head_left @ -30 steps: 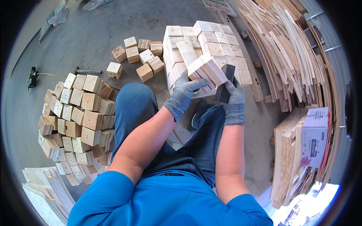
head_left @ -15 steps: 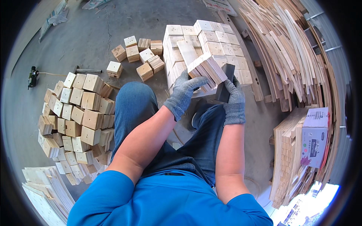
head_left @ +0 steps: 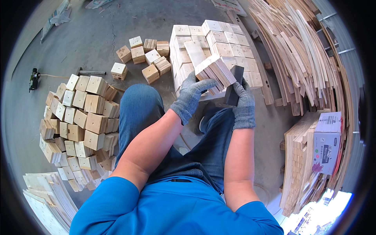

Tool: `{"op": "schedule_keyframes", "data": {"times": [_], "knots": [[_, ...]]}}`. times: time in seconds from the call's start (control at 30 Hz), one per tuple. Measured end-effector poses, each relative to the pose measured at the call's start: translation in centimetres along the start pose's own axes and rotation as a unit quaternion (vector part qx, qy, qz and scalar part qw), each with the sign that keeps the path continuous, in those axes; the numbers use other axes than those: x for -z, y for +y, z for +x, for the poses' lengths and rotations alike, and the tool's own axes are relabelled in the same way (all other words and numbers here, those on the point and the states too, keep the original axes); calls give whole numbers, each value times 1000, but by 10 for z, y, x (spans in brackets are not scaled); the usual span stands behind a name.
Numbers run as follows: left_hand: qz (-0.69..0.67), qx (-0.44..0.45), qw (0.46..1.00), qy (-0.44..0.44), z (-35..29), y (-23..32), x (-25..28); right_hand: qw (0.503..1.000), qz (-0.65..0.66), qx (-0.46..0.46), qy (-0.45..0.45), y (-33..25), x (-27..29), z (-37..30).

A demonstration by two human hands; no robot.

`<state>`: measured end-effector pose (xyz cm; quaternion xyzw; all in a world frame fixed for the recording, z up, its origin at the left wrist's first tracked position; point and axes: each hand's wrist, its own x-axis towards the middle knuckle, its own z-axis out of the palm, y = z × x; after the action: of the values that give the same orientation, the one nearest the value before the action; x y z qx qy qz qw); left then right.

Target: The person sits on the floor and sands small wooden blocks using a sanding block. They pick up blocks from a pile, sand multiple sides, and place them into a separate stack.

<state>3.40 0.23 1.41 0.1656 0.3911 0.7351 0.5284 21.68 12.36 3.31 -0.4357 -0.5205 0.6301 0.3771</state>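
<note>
My left hand (head_left: pixel 194 92), in a grey knit glove, is closed around a layered wooden block (head_left: pixel 216 71), tilted in front of me. Gripped in my gloved right hand (head_left: pixel 245 100) is a dark, flat rectangular block (head_left: pixel 235 86), its kind unclear. Its edge is close against the right side of the wooden block; whether they touch cannot be told. Just beyond the hands rises a neat stack of wooden blocks (head_left: pixel 237 51). A pale flat board (head_left: pixel 194 53) lies against that stack, partly behind the held block.
Loose blocks (head_left: pixel 138 55) lie on the floor left of the stack. A larger block pile (head_left: pixel 86 121) stands by my left knee, with a green-black power tool (head_left: pixel 34 79) beyond it. Long wood strips (head_left: pixel 290 51) fill the right side, near a purple-white carton (head_left: pixel 328 141).
</note>
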Motion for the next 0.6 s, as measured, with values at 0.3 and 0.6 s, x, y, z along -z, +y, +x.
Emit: {"op": "schedule_keyframes", "data": {"times": [0.3,0.6], "knots": [[-4,5,1000,7,-4,5,-3,1000,-4,-2,0,-1,-2,1],[-9,4,1000,8,-2,2,-1,1000,-14,-8,-4,0,1,2]]}}
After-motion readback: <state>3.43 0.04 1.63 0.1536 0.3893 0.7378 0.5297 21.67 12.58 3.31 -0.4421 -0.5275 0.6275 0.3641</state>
